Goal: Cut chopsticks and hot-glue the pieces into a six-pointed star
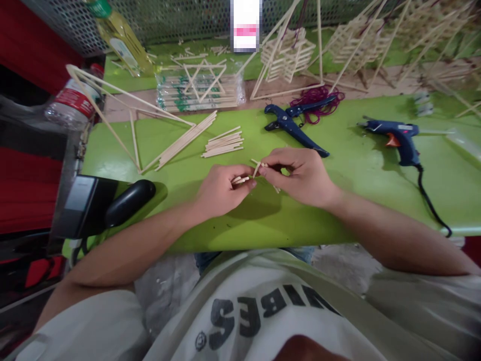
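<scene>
Over the green table [225, 225], my left hand [223, 189] is closed around several short wooden sticks [240, 180], whose ends stick out between thumb and fingers. My right hand [300, 175] pinches more short sticks [264, 165] close beside it, and the fingertips of both hands nearly meet. One slanted stick shows between them. Part of what my right hand holds is hidden behind its fingers. Just beyond my hands lies a small pile of short sticks [224, 143], with a bundle of longer sticks [187, 140] to its left.
Blue cutters [296, 131] lie by purple string [319, 108]. A blue glue gun [398, 135] with a cord rests at right. Stick frames [289, 55] stand behind, near packaged sticks [199, 93]. At left are a triangular frame [133, 135], a black object [130, 203] and bottles [126, 47].
</scene>
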The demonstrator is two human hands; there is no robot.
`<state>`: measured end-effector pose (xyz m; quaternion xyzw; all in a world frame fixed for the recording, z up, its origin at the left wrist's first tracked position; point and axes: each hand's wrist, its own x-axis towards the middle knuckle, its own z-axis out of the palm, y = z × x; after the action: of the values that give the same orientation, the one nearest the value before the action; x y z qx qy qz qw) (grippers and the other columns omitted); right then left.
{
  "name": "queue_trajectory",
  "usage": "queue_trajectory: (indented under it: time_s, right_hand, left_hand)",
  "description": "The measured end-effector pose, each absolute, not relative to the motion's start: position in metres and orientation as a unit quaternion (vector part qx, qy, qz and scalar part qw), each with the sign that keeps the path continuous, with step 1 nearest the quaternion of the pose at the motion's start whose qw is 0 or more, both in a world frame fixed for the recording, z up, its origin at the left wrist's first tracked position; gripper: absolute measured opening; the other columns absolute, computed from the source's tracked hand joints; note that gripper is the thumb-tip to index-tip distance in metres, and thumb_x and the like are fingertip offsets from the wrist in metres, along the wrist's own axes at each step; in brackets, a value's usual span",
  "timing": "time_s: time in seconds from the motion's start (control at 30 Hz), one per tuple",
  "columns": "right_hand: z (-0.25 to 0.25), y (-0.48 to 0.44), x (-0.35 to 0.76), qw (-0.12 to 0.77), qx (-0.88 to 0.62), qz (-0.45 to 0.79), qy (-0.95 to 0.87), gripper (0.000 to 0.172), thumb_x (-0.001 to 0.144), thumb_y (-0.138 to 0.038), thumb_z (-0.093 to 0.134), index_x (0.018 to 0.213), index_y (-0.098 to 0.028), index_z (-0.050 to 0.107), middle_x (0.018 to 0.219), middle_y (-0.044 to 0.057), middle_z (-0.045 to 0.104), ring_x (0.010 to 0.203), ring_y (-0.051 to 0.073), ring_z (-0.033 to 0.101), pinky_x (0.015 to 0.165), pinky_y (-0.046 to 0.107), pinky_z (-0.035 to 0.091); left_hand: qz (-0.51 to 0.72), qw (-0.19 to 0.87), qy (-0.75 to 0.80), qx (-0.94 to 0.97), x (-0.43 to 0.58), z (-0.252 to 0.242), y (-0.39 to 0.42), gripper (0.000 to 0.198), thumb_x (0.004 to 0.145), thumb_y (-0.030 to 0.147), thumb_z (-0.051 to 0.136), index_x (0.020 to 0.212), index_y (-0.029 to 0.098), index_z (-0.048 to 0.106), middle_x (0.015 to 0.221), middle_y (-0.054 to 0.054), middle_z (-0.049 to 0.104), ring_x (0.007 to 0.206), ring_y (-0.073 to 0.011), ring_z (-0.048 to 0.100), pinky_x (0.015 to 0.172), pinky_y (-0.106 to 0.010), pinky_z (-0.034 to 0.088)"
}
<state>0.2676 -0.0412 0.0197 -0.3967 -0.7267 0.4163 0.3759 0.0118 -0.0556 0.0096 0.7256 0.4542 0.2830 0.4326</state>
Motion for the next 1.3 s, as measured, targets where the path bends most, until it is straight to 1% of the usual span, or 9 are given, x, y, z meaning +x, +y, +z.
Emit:
queue_trajectory:
  time_s: [0.17,0.37,0.53,0.67,0.77,0.87,0.97,1.1,1.3]
  right_hand:
    - [0.020,-0.042,0.266,0.373,-0.402,0.434,-0.715,0.027,0.111,-0.048,0.093,0.098,-0.024,0.094,0.089,0.006,0.085,0.079,0.020,0.070,0.074,0.037,0.053]
    - [0.013,-0.040,0.262,0.406,-0.392,0.501,-0.656,0.043,0.101,-0.063,0.106,0.096,-0.021,0.094,0.087,0.006,0.084,0.073,0.018,0.064,0.066,0.035,0.049]
    - [0.012,-0.040,0.261,0.408,-0.366,0.468,-0.693,0.042,0.105,-0.059,0.103,0.091,-0.021,0.091,0.083,0.004,0.080,0.072,0.017,0.065,0.067,0.035,0.048]
    - [0.017,-0.042,0.263,0.385,-0.338,0.417,-0.750,0.035,0.116,-0.047,0.091,0.091,-0.023,0.088,0.083,0.004,0.079,0.072,0.017,0.065,0.069,0.035,0.049]
    - [0.021,-0.045,0.266,0.377,-0.325,0.397,-0.771,0.032,0.120,-0.037,0.083,0.091,-0.024,0.087,0.087,0.006,0.082,0.076,0.018,0.069,0.071,0.036,0.052]
    - [0.022,-0.048,0.267,0.370,-0.312,0.418,-0.769,0.025,0.120,-0.029,0.081,0.098,-0.024,0.091,0.093,0.006,0.086,0.081,0.019,0.076,0.074,0.035,0.056]
    - [0.020,-0.048,0.266,0.368,-0.317,0.441,-0.754,0.025,0.119,-0.037,0.088,0.097,-0.024,0.092,0.094,0.006,0.088,0.084,0.020,0.079,0.076,0.036,0.059]
    - [0.015,-0.046,0.265,0.380,-0.302,0.441,-0.755,0.029,0.117,-0.046,0.093,0.096,-0.025,0.093,0.093,0.006,0.089,0.081,0.021,0.079,0.077,0.038,0.062]
    - [0.013,-0.044,0.267,0.402,-0.242,0.343,-0.814,0.011,0.114,-0.018,0.089,0.106,-0.025,0.092,0.096,0.005,0.090,0.083,0.018,0.083,0.075,0.033,0.063]
  left_hand:
    - [0.263,0.429,0.454,0.736,0.011,0.016,-0.057,0.023,0.107,0.034,0.076,0.095,0.019,0.090,0.069,0.002,0.068,0.061,-0.0122,0.048,0.061,-0.029,0.034]
    - [0.257,0.447,0.445,0.732,0.010,0.016,-0.060,0.023,0.106,0.033,0.078,0.094,0.019,0.091,0.069,0.002,0.068,0.062,-0.0119,0.046,0.061,-0.030,0.032]
    - [0.272,0.466,0.442,0.717,0.011,0.009,-0.062,0.020,0.105,0.035,0.085,0.095,0.019,0.090,0.072,0.000,0.072,0.063,-0.0119,0.051,0.061,-0.028,0.037]
    - [0.332,0.470,0.458,0.677,0.012,0.000,-0.065,0.034,0.107,0.044,0.094,0.132,0.021,0.091,0.096,-0.007,0.091,0.066,-0.0165,0.070,0.060,-0.028,0.049]
    - [0.382,0.374,0.434,0.725,0.010,-0.003,-0.070,0.039,0.112,0.037,0.090,0.147,0.021,0.088,0.111,-0.011,0.097,0.084,-0.0215,0.088,0.074,-0.029,0.067]
    - [0.392,0.193,0.377,0.817,0.007,-0.001,-0.078,0.031,0.119,0.025,0.079,0.148,0.020,0.090,0.118,-0.013,0.098,0.097,-0.0221,0.094,0.089,-0.030,0.074]
    - [0.360,0.088,0.365,0.854,0.003,0.005,-0.085,0.027,0.123,0.028,0.077,0.145,0.022,0.091,0.114,-0.011,0.098,0.095,-0.0214,0.095,0.086,-0.028,0.075]
    - [0.368,0.088,0.368,0.850,0.001,0.012,-0.088,0.023,0.120,0.020,0.076,0.137,0.023,0.093,0.115,-0.008,0.099,0.097,-0.0202,0.096,0.092,-0.027,0.077]
    - [0.354,0.187,0.413,0.818,0.001,0.024,-0.086,0.018,0.117,0.020,0.080,0.123,0.025,0.097,0.107,-0.006,0.098,0.087,-0.0197,0.093,0.083,-0.025,0.072]
